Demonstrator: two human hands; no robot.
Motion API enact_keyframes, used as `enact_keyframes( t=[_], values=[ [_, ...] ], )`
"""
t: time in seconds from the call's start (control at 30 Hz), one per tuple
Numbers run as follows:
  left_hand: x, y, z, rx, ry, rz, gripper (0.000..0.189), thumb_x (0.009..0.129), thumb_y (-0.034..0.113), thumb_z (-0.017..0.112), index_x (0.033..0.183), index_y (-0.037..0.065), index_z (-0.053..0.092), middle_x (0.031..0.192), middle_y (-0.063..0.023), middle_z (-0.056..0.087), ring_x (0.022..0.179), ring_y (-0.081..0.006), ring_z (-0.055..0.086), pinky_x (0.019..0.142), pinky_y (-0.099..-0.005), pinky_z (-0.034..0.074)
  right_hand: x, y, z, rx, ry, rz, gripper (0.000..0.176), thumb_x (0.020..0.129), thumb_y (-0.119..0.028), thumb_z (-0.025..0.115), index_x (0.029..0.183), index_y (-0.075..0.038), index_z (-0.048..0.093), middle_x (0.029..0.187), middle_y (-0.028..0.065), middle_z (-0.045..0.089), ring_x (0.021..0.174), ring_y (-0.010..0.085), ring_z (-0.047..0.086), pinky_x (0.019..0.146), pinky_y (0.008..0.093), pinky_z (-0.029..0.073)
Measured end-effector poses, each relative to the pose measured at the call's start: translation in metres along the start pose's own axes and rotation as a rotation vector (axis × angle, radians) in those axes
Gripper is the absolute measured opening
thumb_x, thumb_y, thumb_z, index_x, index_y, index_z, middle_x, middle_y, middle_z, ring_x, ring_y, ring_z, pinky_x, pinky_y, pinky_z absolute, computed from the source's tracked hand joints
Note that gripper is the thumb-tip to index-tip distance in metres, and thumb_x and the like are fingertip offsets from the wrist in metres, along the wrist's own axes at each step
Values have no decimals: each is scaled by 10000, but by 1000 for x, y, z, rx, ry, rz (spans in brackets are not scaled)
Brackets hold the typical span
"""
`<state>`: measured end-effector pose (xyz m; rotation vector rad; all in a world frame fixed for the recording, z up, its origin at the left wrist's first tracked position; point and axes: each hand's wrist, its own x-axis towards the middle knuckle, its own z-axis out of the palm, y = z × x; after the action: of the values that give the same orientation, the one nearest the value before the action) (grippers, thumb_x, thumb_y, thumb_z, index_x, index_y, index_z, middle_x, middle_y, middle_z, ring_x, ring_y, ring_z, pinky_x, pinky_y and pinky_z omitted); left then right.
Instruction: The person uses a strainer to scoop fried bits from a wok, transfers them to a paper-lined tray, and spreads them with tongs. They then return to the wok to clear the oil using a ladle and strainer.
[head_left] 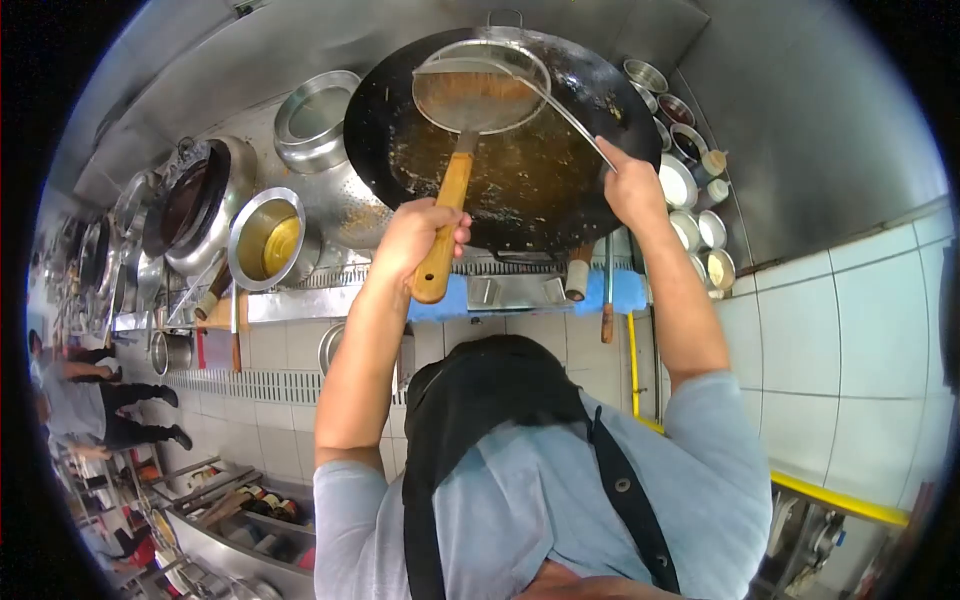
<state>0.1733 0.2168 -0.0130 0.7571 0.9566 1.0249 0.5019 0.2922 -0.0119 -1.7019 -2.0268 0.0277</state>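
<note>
Head view, left fingers (446, 216) gripping strainer (455, 190), right fingers (612, 153) gripping metal utensil (570, 118), perhaps ladle, its head indistinct over mesh (495, 108)

The wok (368, 125) is glossy black around brown oil (525, 190); over it, the strainer (490, 52) shows a fine silvery mesh and an amber wooden handle (455, 195), and the ladle (570, 118) is plain silver. Left of the wok, a silver pot (240, 255) holds golden-yellow liquid (282, 246). In front of the wok come a bright blue covering (630, 290), a black apron (500, 390) and a grey-blue shirt (500, 500); to its right, pale wall tiles (790, 350) carry a grid of darker lines.
</note>
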Motion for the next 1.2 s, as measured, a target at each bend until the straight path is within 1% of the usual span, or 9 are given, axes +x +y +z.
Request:
enact_keyframes(
  t=[0.2, 0.33, 0.37, 0.53, 0.73, 0.77, 0.8, 0.9, 1.2],
  values=[
    [-8, -3, -7, 100, 63, -41, 133, 893, 61, 607, 965, -46, 573, 808, -93, 621, 644, -149, 601, 562, -297, 518, -6, -11, 6, 31, 53, -16, 545, 871, -45, 570, 1377, -233, 642, 867, 278, 686, 809, 464, 671, 794, 549, 541],
    [-19, 4, -15, 133, 80, 2, 146, 891, 88, 623, 971, -30, 588, 781, -68, 615, 644, -131, 601, 564, -284, 514, 11, 30, 27, 294, 68, -6, 492, 897, -73, 571, 1371, -185, 643, 1067, 259, 709, 1021, 437, 686, 932, 466, 540],
    [-23, 7, -17, 157, 104, 13, 141, 893, 89, 621, 970, -26, 592, 778, -65, 614, 644, -126, 602, 560, -280, 512, 10, 29, 16, 430, -23, 98, 489, 916, -23, 536, 1398, -69, 601, 1212, 171, 724, 1169, 243, 668, 1049, 305, 453],
    [-35, 10, -39, 257, 162, 50, 146, 891, 92, 615, 978, -23, 596, 767, -58, 609, 635, -119, 598, 539, -278, 503, 14, 62, -43, 519, -83, 473, 365, 1016, -225, 569, 1342, -75, 636, 771, 46, 629, 612, 101, 561, 604, 320, 504],
    [-54, 36, -43, 333, 275, 145, 181, 888, 77, 598, 1029, -35, 574, 771, -69, 611, 628, -127, 590, 537, -289, 497, 62, 136, -39, -150, 24, 167, 354, 959, -189, 583, 1264, -31, 670, 1169, 275, 685, 1192, 419, 625, 970, 433, 487],
    [-56, 39, -44, 347, 283, 149, 202, 906, 76, 597, 1078, -26, 576, 833, -57, 619, 638, -113, 584, 537, -269, 495, 69, 137, -32, -282, 65, 2, 369, 958, -186, 587, 1283, -28, 659, 967, 224, 731, 889, 360, 722, 762, 432, 542],
    [-59, 41, -45, 362, 290, 149, 225, 923, 76, 595, 1127, -17, 579, 895, -45, 627, 648, -100, 578, 536, -249, 493, 72, 138, -28, -279, 58, -1, 369, 958, -186, 587, 1283, -28, 659, 967, 224, 731, 889, 360, 722, 762, 432, 542],
    [-67, 44, -43, 379, 302, 166, 249, 925, 81, 589, 1156, -12, 579, 907, -46, 624, 661, -98, 579, 538, -243, 481, 85, 138, -21, 250, -437, 422, 398, 966, -128, 557, 1352, -62, 630, 621, 26, 534, 391, 124, 403, 358, 323, 315],
    [-97, 44, -32, 316, 327, 182, 330, 891, 54, 581, 1203, -52, 564, 904, -66, 621, 665, -106, 585, 543, -259, 488, 21, 84, -47, 490, -772, 500, 439, 986, -102, 578, 1423, -55, 572, 599, -33, 480, 421, 59, 357, 371, 254, 254]
  ],
)
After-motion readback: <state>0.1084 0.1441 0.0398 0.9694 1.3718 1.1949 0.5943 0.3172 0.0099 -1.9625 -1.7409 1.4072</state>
